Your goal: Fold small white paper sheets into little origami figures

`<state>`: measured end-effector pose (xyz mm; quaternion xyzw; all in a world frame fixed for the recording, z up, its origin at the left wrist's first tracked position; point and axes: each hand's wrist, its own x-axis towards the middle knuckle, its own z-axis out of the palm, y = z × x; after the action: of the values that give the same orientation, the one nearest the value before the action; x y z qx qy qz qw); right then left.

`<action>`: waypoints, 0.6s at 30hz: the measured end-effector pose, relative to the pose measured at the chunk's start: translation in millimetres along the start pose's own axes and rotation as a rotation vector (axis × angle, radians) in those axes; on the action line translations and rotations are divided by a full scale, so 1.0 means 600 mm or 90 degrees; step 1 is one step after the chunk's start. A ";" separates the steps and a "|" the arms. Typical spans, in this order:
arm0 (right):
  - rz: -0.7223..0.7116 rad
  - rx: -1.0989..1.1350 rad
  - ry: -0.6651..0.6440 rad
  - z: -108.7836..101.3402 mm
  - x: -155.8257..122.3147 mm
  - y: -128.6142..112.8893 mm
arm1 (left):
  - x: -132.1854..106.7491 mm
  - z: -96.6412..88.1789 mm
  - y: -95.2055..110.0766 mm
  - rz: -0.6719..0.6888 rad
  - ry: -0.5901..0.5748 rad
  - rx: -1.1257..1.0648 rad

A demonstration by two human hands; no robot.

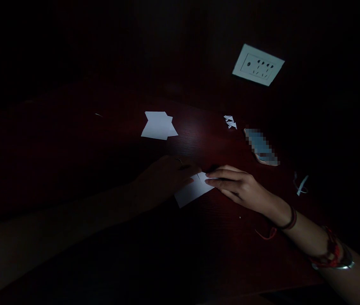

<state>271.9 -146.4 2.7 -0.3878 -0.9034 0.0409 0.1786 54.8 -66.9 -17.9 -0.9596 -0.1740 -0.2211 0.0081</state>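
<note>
A white piece of paper (pixel 190 194) lies on the dark red table between my hands, with a crease or slit line showing near its upper edge. My left hand (pixel 168 180), in shadow and wearing a ring, is closed on the paper's upper left part, thumb and fingertips on it. From the other side my right hand (pixel 241 184) grips the right end, its fingertips pressed on the surface. The fingers of both hands hide parts of the paper. The two hands nearly meet at the top edge.
Beyond my hands lie white paper sheets (pixel 157 126) and small folded paper pieces (pixel 230 122). A phone (pixel 262 148) with a blurred screen rests to the right, near a pale strip or cord (pixel 302 185). A socket plate (pixel 258 65) is at the back. The room is dark.
</note>
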 end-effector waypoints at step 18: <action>0.034 -0.091 -0.057 -0.020 -0.016 -0.017 | -0.011 -0.015 0.009 0.017 -0.108 0.094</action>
<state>275.5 -161.2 13.4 -0.4211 -0.9005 -0.0019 0.1087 47.2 -75.1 -12.6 -0.9738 -0.1773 -0.1260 0.0667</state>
